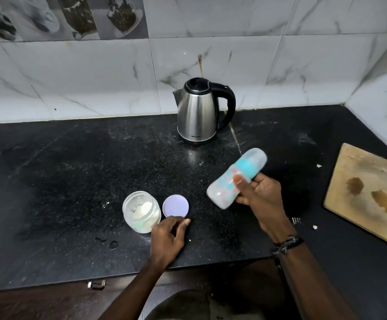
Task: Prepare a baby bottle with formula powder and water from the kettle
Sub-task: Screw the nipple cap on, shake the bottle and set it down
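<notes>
Powder sits ready on your left: the glass formula jar [141,212] stands uncapped on the black counter [60,181], its lilac lid [175,206] lying flat just beside it. Your left hand [168,239] rests at the near edge of that lid, fingers loosely curled, thumb out, gripping nothing that I can make out. Further back, the steel kettle [198,114] stands upright with its lid down, well apart from both hands. To the right, your right hand [256,192] holds the baby bottle [236,179] tilted in the air, thumb and fingers wrapped round its middle, its clear cap and teal collar in place. It is blurred, so whether powder or water is inside cannot be told. If it is empty, uncapping, scooping, pouring and closing all remain. A wooden board [368,192] lies at the far right.
</notes>
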